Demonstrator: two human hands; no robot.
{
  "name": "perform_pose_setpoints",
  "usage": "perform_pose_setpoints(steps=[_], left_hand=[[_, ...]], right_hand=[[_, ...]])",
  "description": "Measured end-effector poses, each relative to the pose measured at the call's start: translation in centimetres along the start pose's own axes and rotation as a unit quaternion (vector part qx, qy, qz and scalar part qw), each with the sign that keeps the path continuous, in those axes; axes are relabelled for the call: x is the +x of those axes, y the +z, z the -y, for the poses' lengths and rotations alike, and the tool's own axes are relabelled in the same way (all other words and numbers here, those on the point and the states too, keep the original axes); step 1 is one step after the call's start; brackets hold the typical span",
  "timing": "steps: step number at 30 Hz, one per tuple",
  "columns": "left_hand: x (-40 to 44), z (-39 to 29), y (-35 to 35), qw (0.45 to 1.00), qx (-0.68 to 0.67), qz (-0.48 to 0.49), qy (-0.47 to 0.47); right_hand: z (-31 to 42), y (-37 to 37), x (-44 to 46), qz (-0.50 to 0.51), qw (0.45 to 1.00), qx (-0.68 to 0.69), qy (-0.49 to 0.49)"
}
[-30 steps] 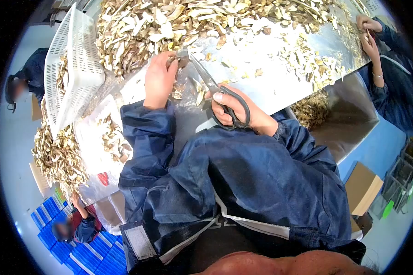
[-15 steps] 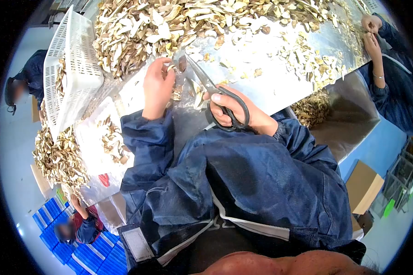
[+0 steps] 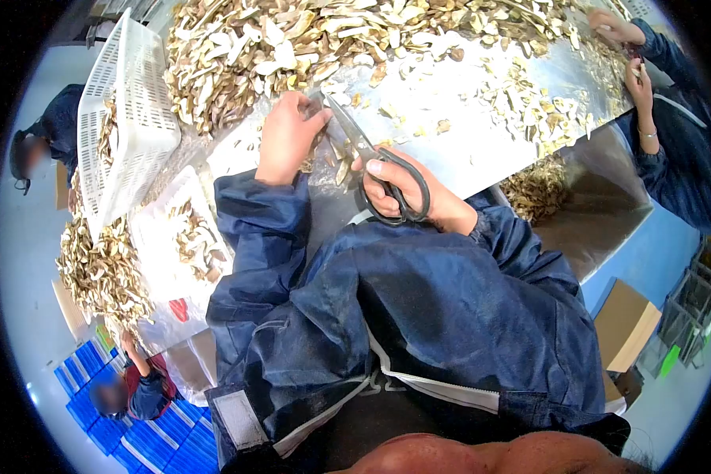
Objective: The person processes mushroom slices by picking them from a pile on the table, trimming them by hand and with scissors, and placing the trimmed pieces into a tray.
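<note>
A metal table with a bright glare spreads across the far side. Along its far edge runs a deep heap of pale and brown slices (they look like mushroom), thinning on the right into loose pieces. At the near edge the right hand has its fingers clamped on the handles of black-handled scissors, whose blades point far and left. Just left of the blade tips, the left hand holds its thumb and forefinger close; whether a slice is pinched there I cannot tell.

On the left a white perforated basket stands tilted, with more slices against it, and a second heap lies nearer. Between that heap and the left sleeve, a white sheet bears a few more slices. Below the table's right edge, a shiny-walled bin holds another heap.

Around the room, one co-worker works at the far right, another is at the far left, and a third sits near left by stacked blue trays. A cardboard box stands at the near right.
</note>
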State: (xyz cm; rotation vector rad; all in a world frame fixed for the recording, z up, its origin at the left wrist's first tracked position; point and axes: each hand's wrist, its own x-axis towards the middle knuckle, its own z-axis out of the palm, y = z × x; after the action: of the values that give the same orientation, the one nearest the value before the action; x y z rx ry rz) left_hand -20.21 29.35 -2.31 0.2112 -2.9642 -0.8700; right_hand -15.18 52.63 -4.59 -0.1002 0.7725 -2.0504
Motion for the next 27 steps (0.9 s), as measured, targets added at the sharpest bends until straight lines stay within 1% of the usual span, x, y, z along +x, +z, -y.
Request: perform_pose_setpoints(steps=[1,4,7,8,11,12,15,17,21,22,24,27], left_hand=[[0.2,0.4,0.5,0.998,0.042,-0.017,0.040],[0.1,0.8,0.2,1.000,-0.022,0.015,-0.007],[-0.1,2.0,-0.3,0.993,-0.103,0.016,-0.055],[-0.2,3.3,0.3,0.985,-0.166,-0.004,-0.037],[-0.9,2.5,-1.0,0.938,-0.318,0.058,-0.129],[-1.0,2.7,-1.1,0.924,-0.350,0.075,-0.136],[-1.7,2.2,-1.0,0.866,-0.457,0.085,-0.183],[-1.9,2.5,-1.1,0.855,-0.476,0.107,-0.178],[-2.0,3.1,-1.2,0.825,-0.522,0.134,-0.172],[-2.2,3.1,-1.2,0.772,-0.598,0.138,-0.162],[-2.5,2.5,-1.4,0.648,-0.735,0.145,-0.138],[-2.2,0.5,-1.6,0.627,-0.758,0.099,-0.151]], right_hand=[[-0.1,-0.1,0.0,-0.001,1.000,0.004,0.000],[-0.3,-0.4,-0.1,-0.001,1.000,0.011,0.003],[-0.2,-0.4,0.2,0.010,1.000,0.016,0.009],[-0.2,-0.5,0.2,0.013,1.000,0.017,0.010],[-0.1,-0.3,0.2,0.004,1.000,0.005,0.007],[-0.1,-0.4,0.2,0.004,1.000,0.006,0.006],[-0.3,-0.4,0.3,0.005,1.000,0.016,0.000],[-0.5,-0.4,0.2,0.006,0.999,0.033,-0.007],[0.0,-0.5,-0.7,-0.020,0.999,-0.009,-0.035],[0.1,-0.7,-1.0,-0.025,0.998,-0.020,-0.047],[0.4,-1.2,-1.4,-0.028,0.997,-0.024,-0.068],[0.5,-1.5,-1.5,-0.038,0.996,0.032,-0.078]])
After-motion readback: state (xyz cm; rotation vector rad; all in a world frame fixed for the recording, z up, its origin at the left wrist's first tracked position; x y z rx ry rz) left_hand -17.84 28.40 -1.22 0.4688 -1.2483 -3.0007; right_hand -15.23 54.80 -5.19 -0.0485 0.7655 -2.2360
